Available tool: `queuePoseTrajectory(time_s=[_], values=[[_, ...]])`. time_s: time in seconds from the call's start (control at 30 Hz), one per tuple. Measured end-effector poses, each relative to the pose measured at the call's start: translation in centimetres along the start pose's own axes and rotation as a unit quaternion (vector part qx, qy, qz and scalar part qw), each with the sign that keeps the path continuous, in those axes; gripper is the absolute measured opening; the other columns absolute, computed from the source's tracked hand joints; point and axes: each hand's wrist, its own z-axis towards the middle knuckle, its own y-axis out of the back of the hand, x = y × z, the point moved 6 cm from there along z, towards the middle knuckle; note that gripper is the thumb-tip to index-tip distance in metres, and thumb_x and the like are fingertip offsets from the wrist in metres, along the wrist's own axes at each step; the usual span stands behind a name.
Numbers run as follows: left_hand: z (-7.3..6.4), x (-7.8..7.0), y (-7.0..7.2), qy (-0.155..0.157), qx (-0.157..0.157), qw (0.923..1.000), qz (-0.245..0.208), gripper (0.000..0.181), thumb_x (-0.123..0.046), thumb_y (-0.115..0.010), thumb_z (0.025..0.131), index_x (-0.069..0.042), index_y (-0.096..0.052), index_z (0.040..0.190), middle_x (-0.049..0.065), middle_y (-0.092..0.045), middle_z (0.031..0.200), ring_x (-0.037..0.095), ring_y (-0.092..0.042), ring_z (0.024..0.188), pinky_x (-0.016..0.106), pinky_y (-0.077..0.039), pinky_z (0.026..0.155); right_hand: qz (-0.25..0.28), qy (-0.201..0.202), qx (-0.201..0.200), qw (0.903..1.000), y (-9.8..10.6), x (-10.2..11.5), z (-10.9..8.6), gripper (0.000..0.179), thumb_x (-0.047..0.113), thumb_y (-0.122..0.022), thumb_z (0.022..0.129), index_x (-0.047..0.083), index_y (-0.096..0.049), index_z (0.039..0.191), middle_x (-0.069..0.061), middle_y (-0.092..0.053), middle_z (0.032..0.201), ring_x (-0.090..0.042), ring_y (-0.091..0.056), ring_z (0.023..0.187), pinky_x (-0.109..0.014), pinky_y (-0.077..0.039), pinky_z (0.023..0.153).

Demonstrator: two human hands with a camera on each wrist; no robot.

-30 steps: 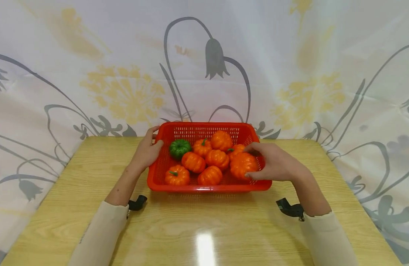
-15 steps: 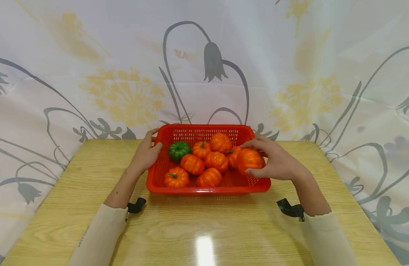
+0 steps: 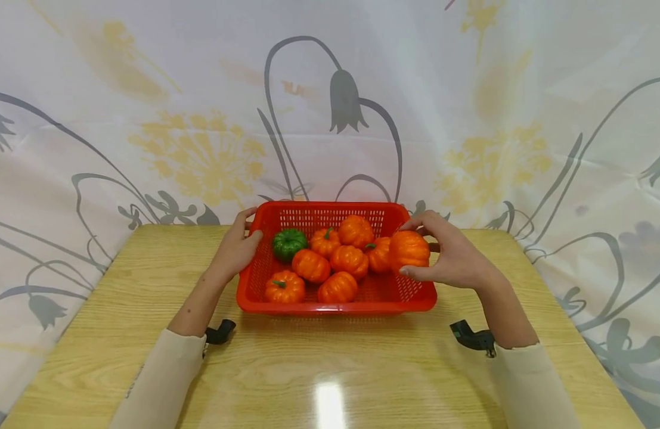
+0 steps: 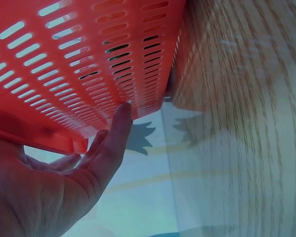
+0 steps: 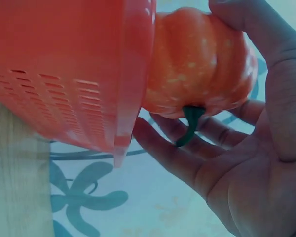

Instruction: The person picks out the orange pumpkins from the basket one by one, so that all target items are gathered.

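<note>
Your right fingers [image 5: 170,155] pinch the round, ribbed orange pumpkin [image 5: 197,64], green stem [image 5: 192,121] toward your palm, at the red plastic basket [image 3: 337,307]'s right end; your left fingers [image 4: 113,143] grip its left.

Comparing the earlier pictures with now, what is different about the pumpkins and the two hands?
The right hand has raised one orange pumpkin and moved it rightward, toward the right end of the red basket. The left hand stays at the left end; the green pumpkin and other orange pumpkins remain inside.
</note>
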Motion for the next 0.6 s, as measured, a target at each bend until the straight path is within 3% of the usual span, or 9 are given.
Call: queuePoseTrajectory(time_s=[0.27,0.6], values=[[-0.1,0.0,0.0,-0.004,0.0,1.0,-0.005,0.064,-0.016,-0.045,0.108,-0.012,-0.025,0.168,0.026,-0.052,0.143,0.043,-0.068,0.116,0.047,-0.063,0.086,0.001,0.011,-0.03,0.9995,0.8,0.1,-0.2,0.063,0.01,-0.095,0.077,0.019,-0.068,0.133,0.005,-0.055,0.125,-0.017,-0.057,0.109,-0.035,-0.063,0.079],[-0.1,-0.1,0.1,-0.003,-0.001,1.0,0.001,0.063,-0.017,-0.044,0.108,-0.012,-0.026,0.168,0.026,-0.052,0.144,0.042,-0.066,0.117,0.047,-0.061,0.089,-0.023,0.002,-0.062,0.9978,1.7,-0.1,-0.2,0.071,0.01,-0.095,0.079,0.013,-0.065,0.143,-0.001,-0.057,0.131,-0.018,-0.056,0.108,-0.021,-0.055,0.088]])
